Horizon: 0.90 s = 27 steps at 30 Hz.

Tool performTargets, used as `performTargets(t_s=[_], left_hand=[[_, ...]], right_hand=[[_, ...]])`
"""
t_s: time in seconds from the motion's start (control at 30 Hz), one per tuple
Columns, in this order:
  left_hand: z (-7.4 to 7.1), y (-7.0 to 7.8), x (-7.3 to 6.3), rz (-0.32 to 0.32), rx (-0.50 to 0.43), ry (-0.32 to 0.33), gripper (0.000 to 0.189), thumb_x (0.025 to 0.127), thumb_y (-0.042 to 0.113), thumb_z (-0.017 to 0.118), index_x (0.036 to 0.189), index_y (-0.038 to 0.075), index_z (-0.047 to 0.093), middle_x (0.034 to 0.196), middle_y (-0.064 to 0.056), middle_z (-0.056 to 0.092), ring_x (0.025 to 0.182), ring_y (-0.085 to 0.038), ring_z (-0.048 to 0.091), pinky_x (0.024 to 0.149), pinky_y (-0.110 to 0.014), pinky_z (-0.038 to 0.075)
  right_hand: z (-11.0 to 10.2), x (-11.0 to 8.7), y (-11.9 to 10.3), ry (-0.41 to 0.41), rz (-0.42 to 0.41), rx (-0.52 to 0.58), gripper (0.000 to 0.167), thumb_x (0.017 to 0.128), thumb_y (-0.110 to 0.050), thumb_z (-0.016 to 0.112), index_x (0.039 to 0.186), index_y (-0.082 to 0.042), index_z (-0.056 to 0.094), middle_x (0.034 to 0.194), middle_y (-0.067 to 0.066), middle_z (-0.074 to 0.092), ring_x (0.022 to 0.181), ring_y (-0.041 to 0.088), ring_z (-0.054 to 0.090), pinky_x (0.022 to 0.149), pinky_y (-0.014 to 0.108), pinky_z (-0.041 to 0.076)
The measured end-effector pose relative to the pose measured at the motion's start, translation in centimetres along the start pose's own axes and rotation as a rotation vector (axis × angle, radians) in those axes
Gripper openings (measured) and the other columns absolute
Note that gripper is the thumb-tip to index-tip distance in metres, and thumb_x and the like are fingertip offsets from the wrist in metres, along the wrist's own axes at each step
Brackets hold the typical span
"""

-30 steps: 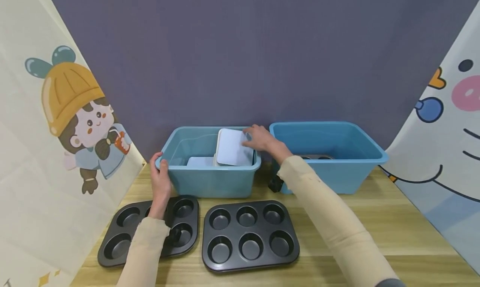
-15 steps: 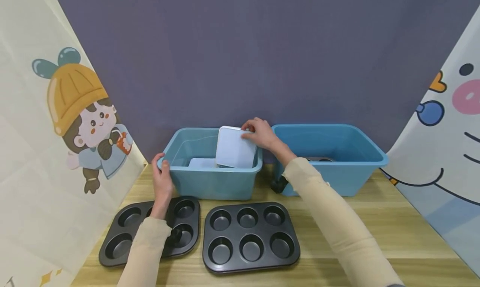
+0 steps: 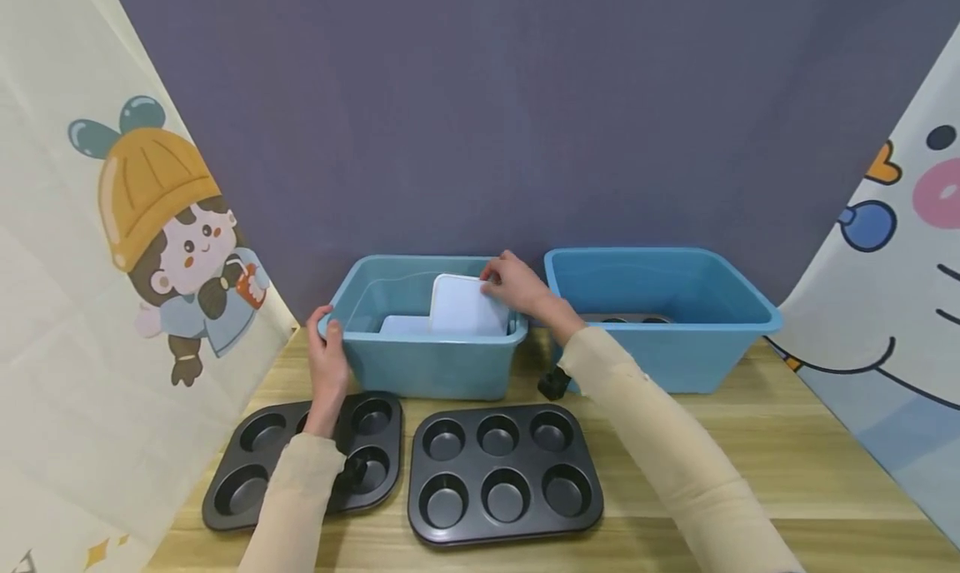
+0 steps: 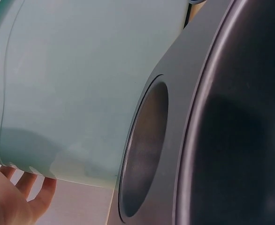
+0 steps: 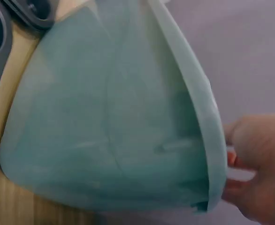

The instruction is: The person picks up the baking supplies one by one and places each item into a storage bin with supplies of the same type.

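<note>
My left hand [image 3: 327, 365] grips the left end of the rim of a blue-green plastic bin [image 3: 427, 369]. My right hand [image 3: 521, 286] pinches the upper right corner of a white rectangular piece with rounded corners [image 3: 468, 306]. It stands tilted inside the bin's right half, its lower part hidden behind the front wall. A second white piece [image 3: 405, 325] lies lower in the bin, to its left. In the right wrist view, the bin's end wall [image 5: 104, 117] hides what the right hand [image 5: 262, 164] holds. The left wrist view shows the left fingers [image 4: 43, 197] at the rim.
A brighter blue bin [image 3: 652, 352] stands to the right, with a dark muffin pan [image 3: 637, 318] partly visible inside. Two dark muffin pans lie on the wooden table in front: one [image 3: 506, 452] in the middle, another [image 3: 240, 465] under the left forearm.
The right hand first raised the white piece and tilted it more upright, then lowered it deeper into the bin. My left hand has stayed on the rim.
</note>
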<state>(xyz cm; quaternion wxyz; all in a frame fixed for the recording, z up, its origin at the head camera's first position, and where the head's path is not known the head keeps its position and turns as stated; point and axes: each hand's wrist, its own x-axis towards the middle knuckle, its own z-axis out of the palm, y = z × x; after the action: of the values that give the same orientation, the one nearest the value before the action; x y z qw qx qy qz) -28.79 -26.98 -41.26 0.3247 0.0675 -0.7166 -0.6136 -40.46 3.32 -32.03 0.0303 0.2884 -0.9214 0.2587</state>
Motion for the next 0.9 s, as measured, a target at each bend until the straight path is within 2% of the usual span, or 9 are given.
performTargets(t_s=[0.13, 0.27, 0.33, 0.43, 0.57, 0.77, 0.9], left_hand=[[0.4, -1.6, 0.5, 0.006, -0.007, 0.022, 0.041, 0.106, 0.023, 0.043, 0.145, 0.009, 0.040, 0.145, -0.017, 0.041, 0.121, -0.025, 0.039, 0.096, -0.028, 0.028], [0.7, -1.8, 0.6, 0.027, -0.024, 0.029, 0.041, 0.106, 0.021, 0.043, 0.144, 0.008, 0.041, 0.144, -0.018, 0.041, 0.120, -0.023, 0.039, 0.096, -0.025, 0.028], [0.7, -1.5, 0.5, 0.032, -0.047, 0.028, 0.041, 0.105, 0.017, 0.043, 0.144, 0.004, 0.041, 0.143, -0.019, 0.041, 0.119, -0.023, 0.039, 0.095, -0.024, 0.028], [0.6, -0.2, -0.1, 0.039, -0.061, 0.022, 0.041, 0.105, 0.014, 0.043, 0.143, -0.001, 0.040, 0.139, -0.020, 0.041, 0.116, -0.023, 0.039, 0.094, -0.023, 0.028], [0.4, 1.6, -0.9, 0.046, -0.038, 0.019, 0.041, 0.104, 0.013, 0.043, 0.141, -0.004, 0.040, 0.138, -0.021, 0.041, 0.113, -0.021, 0.039, 0.092, -0.022, 0.028], [0.4, 1.9, -1.2, 0.068, -0.038, 0.027, 0.041, 0.105, 0.014, 0.043, 0.141, -0.005, 0.040, 0.140, -0.022, 0.041, 0.112, -0.012, 0.039, 0.094, -0.021, 0.028], [0.3, 1.7, -1.2, 0.064, -0.033, 0.020, 0.041, 0.105, 0.015, 0.043, 0.142, -0.004, 0.040, 0.140, -0.025, 0.041, 0.115, -0.018, 0.040, 0.094, -0.020, 0.028]], right_hand=[[-0.2, -0.6, -0.7, 0.000, -0.010, -0.058, 0.029, 0.101, -0.024, 0.058, 0.126, -0.011, 0.064, 0.121, 0.010, 0.051, 0.109, 0.026, 0.051, 0.094, 0.043, 0.044], [-1.2, -1.7, -0.7, -0.019, -0.026, -0.046, 0.028, 0.101, -0.025, 0.057, 0.125, -0.012, 0.064, 0.124, 0.010, 0.054, 0.116, 0.028, 0.052, 0.099, 0.044, 0.044], [-1.7, -2.3, -0.4, -0.019, -0.036, -0.021, 0.028, 0.101, -0.024, 0.057, 0.124, -0.010, 0.065, 0.123, 0.011, 0.055, 0.116, 0.029, 0.053, 0.098, 0.045, 0.044], [-2.5, -3.4, 0.2, 0.011, -0.048, 0.011, 0.027, 0.100, -0.021, 0.058, 0.122, -0.008, 0.066, 0.120, 0.012, 0.056, 0.113, 0.030, 0.053, 0.095, 0.045, 0.044], [-3.4, -4.8, 1.3, 0.064, -0.036, 0.042, 0.026, 0.100, -0.019, 0.058, 0.122, -0.006, 0.065, 0.116, 0.012, 0.057, 0.109, 0.030, 0.054, 0.093, 0.045, 0.045], [-5.0, -7.1, 2.8, 0.112, 0.009, 0.062, 0.026, 0.101, -0.020, 0.057, 0.123, -0.007, 0.064, 0.120, 0.011, 0.060, 0.116, 0.030, 0.055, 0.100, 0.048, 0.044], [-6.1, -8.5, 3.4, 0.146, 0.036, 0.065, 0.028, 0.101, -0.020, 0.057, 0.125, -0.007, 0.063, 0.124, 0.013, 0.059, 0.118, 0.030, 0.054, 0.102, 0.050, 0.042]])
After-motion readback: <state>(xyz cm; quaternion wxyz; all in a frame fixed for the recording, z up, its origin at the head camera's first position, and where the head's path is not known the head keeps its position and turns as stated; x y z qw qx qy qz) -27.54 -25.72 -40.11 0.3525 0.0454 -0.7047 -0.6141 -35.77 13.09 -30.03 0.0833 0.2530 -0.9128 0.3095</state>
